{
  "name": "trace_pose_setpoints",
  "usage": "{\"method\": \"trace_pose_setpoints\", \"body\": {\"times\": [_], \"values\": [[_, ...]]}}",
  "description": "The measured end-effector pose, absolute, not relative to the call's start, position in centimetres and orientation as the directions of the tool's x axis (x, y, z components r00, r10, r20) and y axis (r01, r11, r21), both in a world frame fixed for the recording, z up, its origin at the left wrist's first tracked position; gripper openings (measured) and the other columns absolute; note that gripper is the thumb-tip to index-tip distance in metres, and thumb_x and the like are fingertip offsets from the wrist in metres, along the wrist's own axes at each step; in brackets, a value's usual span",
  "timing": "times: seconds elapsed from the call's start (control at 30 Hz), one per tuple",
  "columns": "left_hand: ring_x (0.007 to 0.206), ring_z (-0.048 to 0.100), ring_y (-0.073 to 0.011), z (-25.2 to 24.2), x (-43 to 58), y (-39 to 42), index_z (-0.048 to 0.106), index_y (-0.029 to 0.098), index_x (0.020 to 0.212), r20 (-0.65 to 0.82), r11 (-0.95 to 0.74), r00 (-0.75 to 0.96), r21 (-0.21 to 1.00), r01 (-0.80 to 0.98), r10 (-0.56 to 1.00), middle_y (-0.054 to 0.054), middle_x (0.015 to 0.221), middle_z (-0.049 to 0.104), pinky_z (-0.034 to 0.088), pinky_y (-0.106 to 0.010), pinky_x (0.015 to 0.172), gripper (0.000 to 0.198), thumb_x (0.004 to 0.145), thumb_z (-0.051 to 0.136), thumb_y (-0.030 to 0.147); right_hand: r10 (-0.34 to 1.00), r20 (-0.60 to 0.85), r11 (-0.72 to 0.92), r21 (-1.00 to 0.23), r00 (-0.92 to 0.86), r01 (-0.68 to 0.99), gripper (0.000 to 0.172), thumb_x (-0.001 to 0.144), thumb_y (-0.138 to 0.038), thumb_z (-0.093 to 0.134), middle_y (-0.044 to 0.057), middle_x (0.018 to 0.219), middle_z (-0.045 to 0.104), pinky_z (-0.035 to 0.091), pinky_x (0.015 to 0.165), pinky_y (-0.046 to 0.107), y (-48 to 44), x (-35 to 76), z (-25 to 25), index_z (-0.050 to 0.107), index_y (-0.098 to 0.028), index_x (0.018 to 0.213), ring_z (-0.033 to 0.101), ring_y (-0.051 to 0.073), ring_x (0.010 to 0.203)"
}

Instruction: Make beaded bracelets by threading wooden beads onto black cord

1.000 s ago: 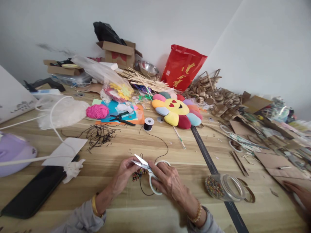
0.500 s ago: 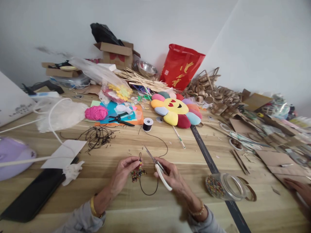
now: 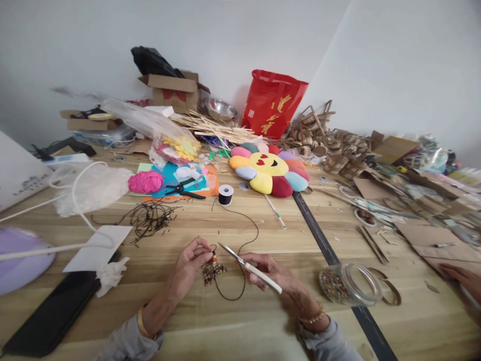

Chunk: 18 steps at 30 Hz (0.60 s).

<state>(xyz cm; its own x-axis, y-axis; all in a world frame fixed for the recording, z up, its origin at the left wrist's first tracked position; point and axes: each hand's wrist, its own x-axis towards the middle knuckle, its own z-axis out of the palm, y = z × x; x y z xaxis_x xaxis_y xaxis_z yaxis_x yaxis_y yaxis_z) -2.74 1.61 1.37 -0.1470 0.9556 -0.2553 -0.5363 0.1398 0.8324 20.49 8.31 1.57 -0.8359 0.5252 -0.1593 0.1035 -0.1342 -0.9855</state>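
My left hand [image 3: 191,260] pinches a small cluster of coloured beads [image 3: 212,271] strung on black cord [image 3: 240,235], just above the wooden table [image 3: 233,326]. My right hand [image 3: 272,273] grips white-handled scissors [image 3: 248,265], whose blades are closed and point left toward the beads. The cord loops under my hands and runs back to a black spool [image 3: 225,194].
A glass jar of beads [image 3: 347,286] lies on its side right of my right hand, next to a long black ruler [image 3: 323,245]. A flower cushion [image 3: 268,173], black cord scraps [image 3: 148,215], a black phone [image 3: 52,313] and cardboard clutter surround. Another person's hand [image 3: 460,278] is at the right edge.
The scissors' blades have closed and the scissors have turned and drawn right, away from the beads. My left hand keeps holding the bead cluster in nearly the same spot.
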Motion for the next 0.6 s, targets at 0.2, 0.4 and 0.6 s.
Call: {"method": "trace_pose_setpoints", "body": {"times": [0.2, 0.4, 0.6], "values": [[0.055, 0.065, -0.0135, 1.69, -2.62, 1.52, 0.057, 0.017, 0.07, -0.266, 0.165, -0.125, 0.838, -0.519, 0.956, 0.003, 0.055, 0.066, 0.047, -0.02, 0.054, 0.037, 0.051, 0.086, 0.028, 0.498, -0.165, -0.074, -0.986, -0.851, 0.148, 0.058, 0.075, -0.054, 0.067, -0.004, 0.067, 0.046, 0.035, 0.041, 0.015, 8.2, 20.71, 1.66, 0.059, -0.016, 0.118, 0.036, 0.003, 0.048], [0.054, 0.063, -0.0122, 1.4, -2.64, 1.78, 0.062, 0.014, 0.063, -0.289, 0.147, -0.196, 0.836, -0.529, 0.937, 0.003, 0.055, 0.065, 0.047, -0.021, 0.056, 0.032, 0.047, 0.088, 0.025, 0.466, -0.246, -0.2, -0.965, -0.85, 0.17, 0.056, 0.071, -0.052, 0.071, -0.003, 0.069, 0.049, 0.037, 0.042, 0.015, 8.45, 21.3, 1.89, 0.06, -0.014, 0.112, 0.039, 0.003, 0.048], [0.053, 0.058, -0.0098, 1.07, -2.59, 1.92, 0.066, 0.013, 0.063, -0.275, 0.11, -0.235, 0.835, -0.539, 0.932, 0.001, 0.059, 0.066, 0.045, -0.02, 0.053, 0.026, 0.047, 0.086, 0.021, 0.412, -0.33, -0.314, -0.926, -0.849, 0.208, 0.06, 0.068, -0.053, 0.072, -0.002, 0.065, 0.05, 0.038, 0.041, 0.018, 8.34, 21.38, 2.2, 0.058, -0.014, 0.111, 0.042, 0.006, 0.047]]}}
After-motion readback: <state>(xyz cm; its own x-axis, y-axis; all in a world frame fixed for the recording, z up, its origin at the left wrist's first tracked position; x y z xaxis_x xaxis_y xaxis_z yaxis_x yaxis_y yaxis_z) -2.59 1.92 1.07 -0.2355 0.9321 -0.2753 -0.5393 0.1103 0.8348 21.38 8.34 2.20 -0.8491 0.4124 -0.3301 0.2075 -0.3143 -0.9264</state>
